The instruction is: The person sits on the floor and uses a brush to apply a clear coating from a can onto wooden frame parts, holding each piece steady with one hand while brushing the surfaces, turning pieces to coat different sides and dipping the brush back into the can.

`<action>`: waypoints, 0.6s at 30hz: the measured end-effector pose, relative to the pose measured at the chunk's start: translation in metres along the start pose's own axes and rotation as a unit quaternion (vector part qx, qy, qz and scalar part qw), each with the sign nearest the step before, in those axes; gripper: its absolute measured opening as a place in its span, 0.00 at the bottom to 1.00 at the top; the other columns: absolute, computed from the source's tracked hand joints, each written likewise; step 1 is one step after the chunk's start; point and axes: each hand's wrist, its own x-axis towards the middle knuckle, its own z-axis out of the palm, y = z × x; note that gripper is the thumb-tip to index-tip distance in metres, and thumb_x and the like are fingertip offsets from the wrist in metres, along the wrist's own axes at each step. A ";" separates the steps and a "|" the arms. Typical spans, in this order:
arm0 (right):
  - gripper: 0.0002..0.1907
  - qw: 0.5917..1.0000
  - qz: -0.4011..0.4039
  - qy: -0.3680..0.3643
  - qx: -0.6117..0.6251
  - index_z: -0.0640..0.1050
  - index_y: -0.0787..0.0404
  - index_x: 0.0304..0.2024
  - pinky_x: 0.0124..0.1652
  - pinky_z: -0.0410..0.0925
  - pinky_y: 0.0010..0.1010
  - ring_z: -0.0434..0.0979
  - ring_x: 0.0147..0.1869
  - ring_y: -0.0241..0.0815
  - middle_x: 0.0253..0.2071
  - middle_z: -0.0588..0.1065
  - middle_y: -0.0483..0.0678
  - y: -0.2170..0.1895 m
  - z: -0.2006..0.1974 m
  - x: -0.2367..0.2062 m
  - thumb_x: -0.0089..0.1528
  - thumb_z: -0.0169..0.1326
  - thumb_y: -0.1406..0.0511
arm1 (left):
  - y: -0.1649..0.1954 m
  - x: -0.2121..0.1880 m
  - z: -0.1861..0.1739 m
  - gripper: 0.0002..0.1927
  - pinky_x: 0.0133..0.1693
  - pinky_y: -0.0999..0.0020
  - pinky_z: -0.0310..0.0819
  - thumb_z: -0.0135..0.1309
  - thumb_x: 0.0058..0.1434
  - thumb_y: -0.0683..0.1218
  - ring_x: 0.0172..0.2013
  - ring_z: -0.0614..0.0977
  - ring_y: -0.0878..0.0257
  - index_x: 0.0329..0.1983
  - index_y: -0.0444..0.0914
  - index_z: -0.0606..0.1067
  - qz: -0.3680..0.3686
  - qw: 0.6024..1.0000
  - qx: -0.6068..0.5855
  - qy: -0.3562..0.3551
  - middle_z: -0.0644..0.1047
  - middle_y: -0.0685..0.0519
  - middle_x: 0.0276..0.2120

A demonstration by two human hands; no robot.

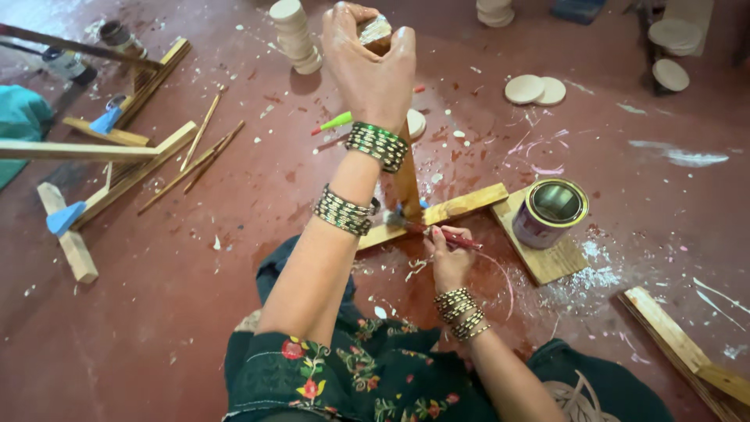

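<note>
Sitting on the red floor [234, 297], the person works on a wooden stand [461, 205] whose upright post is mostly hidden behind the left forearm; only its lower part and its top show. Where the post meets the crossed base is hard to make out behind the wrist bangles. The left hand [369, 66] reaches forward and up, its grip closed tight over the post's top. The right hand [447, 262] stays low and close to the body, fingers pinched shut on a red-handled brush [447, 234] whose tip touches the base near the joint. An open tin [551, 211] stands on the base's right board, just beside the brush. Round wooden discs [535, 89] lie well apart beyond. Planks at the lower right are cut off by the frame; bare floor lies open to the left of the knees.
</note>
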 end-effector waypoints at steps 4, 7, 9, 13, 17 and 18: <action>0.08 0.999 -0.014 -0.033 0.040 0.70 0.65 0.45 0.52 0.79 0.40 0.80 0.50 0.42 0.47 0.76 0.53 0.006 0.010 0.019 0.65 0.55 0.74 | -0.015 0.012 0.029 0.14 0.46 0.58 0.72 0.61 0.48 0.39 0.42 0.75 0.51 0.35 0.35 0.69 0.078 0.996 0.029 0.015 0.72 0.48 0.37; 0.07 0.994 -0.070 -0.078 0.027 0.69 0.66 0.44 0.55 0.75 0.42 0.77 0.56 0.41 0.53 0.74 0.53 0.014 0.023 0.031 0.66 0.54 0.74 | -0.029 0.019 0.049 0.14 0.47 0.59 0.71 0.62 0.48 0.40 0.42 0.75 0.51 0.34 0.35 0.70 0.110 0.993 0.036 0.016 0.72 0.49 0.36; 0.08 0.991 -0.086 -0.096 0.047 0.68 0.66 0.45 0.56 0.76 0.42 0.77 0.57 0.42 0.52 0.75 0.54 0.016 0.029 0.040 0.66 0.54 0.74 | -0.039 0.022 0.058 0.13 0.49 0.61 0.71 0.62 0.49 0.39 0.44 0.75 0.51 0.34 0.35 0.70 0.123 0.992 0.007 -0.002 0.72 0.49 0.36; 0.07 0.988 -0.116 -0.106 0.014 0.69 0.67 0.46 0.57 0.76 0.42 0.79 0.55 0.43 0.54 0.77 0.57 0.012 0.028 0.052 0.68 0.53 0.73 | -0.058 0.025 0.056 0.11 0.50 0.64 0.73 0.59 0.52 0.39 0.46 0.76 0.54 0.37 0.35 0.71 0.149 0.983 -0.092 -0.050 0.75 0.50 0.41; 0.07 0.989 -0.123 -0.039 -0.073 0.71 0.64 0.45 0.50 0.77 0.36 0.80 0.50 0.42 0.50 0.79 0.56 0.003 0.011 0.056 0.67 0.56 0.71 | -0.062 0.028 0.031 0.12 0.54 0.63 0.71 0.57 0.52 0.40 0.47 0.74 0.55 0.39 0.36 0.70 0.156 0.978 -0.096 -0.101 0.74 0.49 0.44; 0.06 0.974 -0.151 -0.004 -0.167 0.73 0.64 0.46 0.49 0.75 0.34 0.80 0.49 0.42 0.49 0.79 0.56 -0.003 0.003 0.057 0.68 0.57 0.71 | -0.060 0.025 0.020 0.13 0.55 0.62 0.70 0.57 0.51 0.40 0.48 0.73 0.54 0.40 0.36 0.70 0.154 0.978 -0.079 -0.112 0.73 0.49 0.45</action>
